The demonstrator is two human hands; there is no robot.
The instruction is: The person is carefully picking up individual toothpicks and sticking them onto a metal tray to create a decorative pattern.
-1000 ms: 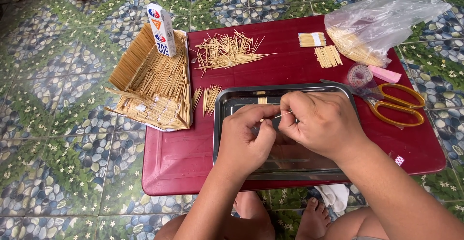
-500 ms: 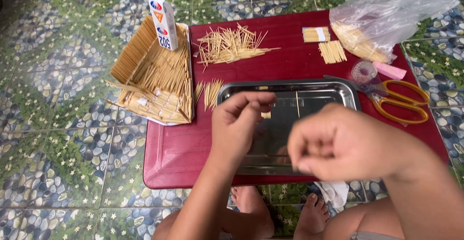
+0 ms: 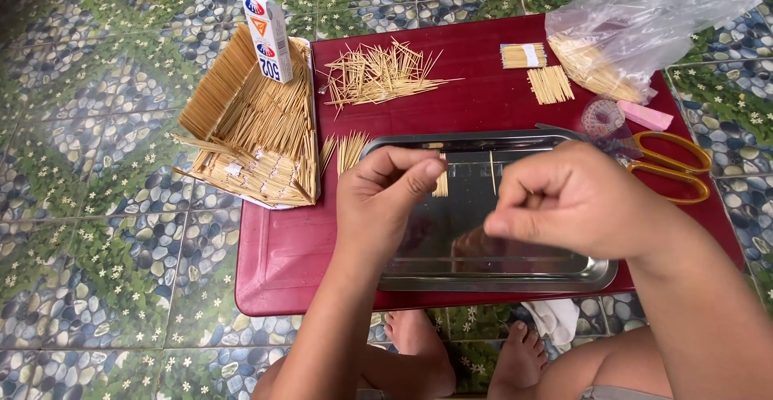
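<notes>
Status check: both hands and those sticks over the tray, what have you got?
Left hand pinching a small stick bundle over the steel tray. Right hand closed, raised above tray, contents hidden. Loose stick pile behind; nothing blocking.

A small bundle of toothpicks (image 3: 440, 184) is pinched upright-ish at the fingertips of the left hand (image 3: 385, 207), over the back half of the shiny steel tray (image 3: 483, 275). That tray is parked along the front edge of the red table (image 3: 274, 263). One loose toothpick (image 3: 492, 173) is lying inside the tray.
</notes>
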